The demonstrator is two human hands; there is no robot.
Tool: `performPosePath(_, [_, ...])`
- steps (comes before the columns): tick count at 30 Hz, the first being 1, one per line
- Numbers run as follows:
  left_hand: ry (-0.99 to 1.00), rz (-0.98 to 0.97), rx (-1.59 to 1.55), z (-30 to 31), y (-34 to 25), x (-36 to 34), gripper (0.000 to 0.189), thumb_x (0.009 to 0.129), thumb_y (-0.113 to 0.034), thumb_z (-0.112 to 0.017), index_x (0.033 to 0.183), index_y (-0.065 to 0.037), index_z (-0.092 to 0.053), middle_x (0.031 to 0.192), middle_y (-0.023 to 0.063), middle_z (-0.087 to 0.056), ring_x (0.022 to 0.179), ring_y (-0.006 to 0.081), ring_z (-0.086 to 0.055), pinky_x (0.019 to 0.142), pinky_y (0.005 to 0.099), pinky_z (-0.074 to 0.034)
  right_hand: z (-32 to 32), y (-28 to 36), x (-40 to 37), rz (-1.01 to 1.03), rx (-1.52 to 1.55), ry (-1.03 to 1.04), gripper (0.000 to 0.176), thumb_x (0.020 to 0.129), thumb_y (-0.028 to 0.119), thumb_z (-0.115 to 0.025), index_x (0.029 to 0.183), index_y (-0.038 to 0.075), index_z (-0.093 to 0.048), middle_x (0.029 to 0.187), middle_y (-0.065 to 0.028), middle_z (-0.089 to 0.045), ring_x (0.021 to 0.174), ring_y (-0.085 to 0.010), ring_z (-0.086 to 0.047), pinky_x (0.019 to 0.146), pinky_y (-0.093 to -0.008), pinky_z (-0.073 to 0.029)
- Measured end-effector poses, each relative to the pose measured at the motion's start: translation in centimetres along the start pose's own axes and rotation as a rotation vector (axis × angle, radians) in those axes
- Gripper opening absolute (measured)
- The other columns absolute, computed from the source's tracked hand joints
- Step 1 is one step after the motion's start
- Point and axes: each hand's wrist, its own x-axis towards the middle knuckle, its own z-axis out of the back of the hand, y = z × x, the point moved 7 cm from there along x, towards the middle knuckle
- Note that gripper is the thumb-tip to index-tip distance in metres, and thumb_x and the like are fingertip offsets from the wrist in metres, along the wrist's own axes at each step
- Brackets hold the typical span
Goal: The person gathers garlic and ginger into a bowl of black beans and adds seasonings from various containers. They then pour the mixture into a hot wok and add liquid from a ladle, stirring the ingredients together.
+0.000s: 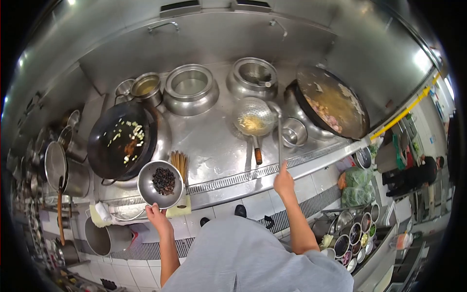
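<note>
My left hand (157,217) is closed on the near rim of a steel bowl (145,187), which holds a heap of small dark pieces like black beans (164,181). The bowl is beside the near right rim of a black wok (99,158), where chopped pale-green pieces (127,132) and a reddish-brown patch lie. My right hand (283,182) grips the end of a long metal ladle (280,138), whose head is up beside a perforated strainer (250,108) with yellowish shreds in it. A small steel pot (295,132) stands just right of the ladle handle.
A second large wok (335,109) with liquid and pale pieces is at the right. Two wide steel pots (190,92) (252,80) stand at the back. A bamboo brush (179,164) lies by the bowl. Ingredient containers (355,233) and a person (413,175) are at the right.
</note>
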Motion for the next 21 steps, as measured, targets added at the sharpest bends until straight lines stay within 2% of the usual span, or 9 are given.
performPosePath(2, [-0.055,0.002,0.023,1.4,-0.3,-0.6,0.011,0.096,-0.014,-0.049,0.089,-0.011,-0.042,0.093,0.0000,-0.050,0.086,0.0083,-0.052,0.076,0.0302,-0.052,1.0,-0.1,-2.2,0.011,0.005,0.001,0.062,0.088,0.009,-0.056,0.144,0.001,-0.030,0.113,-0.0308,-0.061,0.101,-0.0488,-0.059,0.088,-0.0519,-0.047])
performPosePath(5, [-0.090,0.005,0.065,3.2,-0.2,-0.9,0.010,0.096,-0.014,-0.049,0.090,-0.011,-0.042,0.094,-0.0003,-0.051,0.086,0.0083,-0.052,0.075,0.0304,-0.051,0.1,-0.1,-3.9,0.253,0.239,0.059,0.065,0.087,0.007,-0.057,0.146,0.006,-0.030,0.123,-0.0281,-0.058,0.101,-0.0485,-0.060,0.088,-0.0512,-0.048])
performPosePath(8, [-0.099,0.019,0.111,4.8,0.5,-0.5,0.007,0.096,-0.014,-0.049,0.092,-0.011,-0.044,0.095,0.0000,-0.053,0.086,0.0086,-0.053,0.074,0.0309,-0.051,-5.8,-0.3,-4.6,0.405,0.141,0.025,0.066,0.086,0.007,-0.059,0.147,0.012,-0.033,0.118,-0.0238,-0.060,0.092,-0.0469,-0.062,0.081,-0.0498,-0.051])
performPosePath(11, [-0.115,0.017,0.108,5.1,-0.2,-0.7,0.004,0.096,-0.014,-0.049,0.097,-0.010,-0.048,0.100,0.0013,-0.056,0.088,0.0100,-0.056,0.074,0.0318,-0.052,-12.5,-1.2,-5.1,0.253,-0.101,0.198,0.065,0.086,0.008,-0.062,0.145,0.015,-0.036,0.105,-0.0211,-0.059,0.089,-0.0426,-0.063,0.076,-0.0481,-0.052])
performPosePath(14, [-0.106,-0.023,0.065,5.4,-0.8,-1.2,0.005,0.096,-0.014,-0.048,0.100,-0.010,-0.049,0.102,0.0017,-0.057,0.091,0.0111,-0.058,0.076,0.0325,-0.052,-14.8,-1.6,-6.7,0.294,-0.013,0.176,0.058,0.087,0.009,-0.060,0.142,0.015,-0.041,0.098,-0.0182,-0.056,0.087,-0.0379,-0.062,0.072,-0.0487,-0.052])
performPosePath(15, [-0.111,-0.010,0.040,4.8,-1.6,-1.9,0.006,0.097,-0.014,-0.048,0.101,-0.010,-0.049,0.104,0.0020,-0.057,0.094,0.0118,-0.058,0.079,0.0331,-0.053,-14.8,-1.5,-6.8,0.419,0.046,0.062,0.053,0.088,0.013,-0.060,0.138,0.011,-0.046,0.102,-0.0177,-0.056,0.088,-0.0363,-0.059,0.074,-0.0479,-0.051])
performPosePath(18, [-0.157,-0.015,0.057,5.7,-1.6,-2.5,0.005,0.097,-0.014,-0.048,0.100,-0.010,-0.048,0.102,0.0019,-0.057,0.093,0.0118,-0.058,0.079,0.0330,-0.053,-11.0,-0.6,-2.0,0.483,0.045,-0.228,0.040,0.092,0.019,-0.057,0.128,0.001,-0.053,0.105,-0.0214,-0.055,0.094,-0.0394,-0.055,0.085,-0.0488,-0.047])
performPosePath(20, [-0.174,-0.019,0.072,5.8,-1.8,-3.4,0.004,0.097,-0.014,-0.048,0.099,-0.010,-0.048,0.101,0.0017,-0.056,0.092,0.0118,-0.058,0.079,0.0327,-0.052,-9.4,-1.5,4.1,0.310,0.240,-0.407,0.037,0.094,0.025,-0.058,0.115,-0.005,-0.056,0.106,-0.0225,-0.056,0.095,-0.0392,-0.056,0.089,-0.0479,-0.043])
performPosePath(21, [-0.184,-0.020,0.076,5.8,-1.9,-3.9,0.004,0.097,-0.014,-0.048,0.098,-0.010,-0.047,0.100,0.0016,-0.056,0.091,0.0118,-0.058,0.079,0.0326,-0.052,-11.5,-3.2,8.6,0.266,0.395,-0.414,0.033,0.095,0.026,-0.059,0.113,-0.002,-0.056,0.101,-0.0200,-0.058,0.088,-0.0361,-0.057,0.081,-0.0467,-0.046])
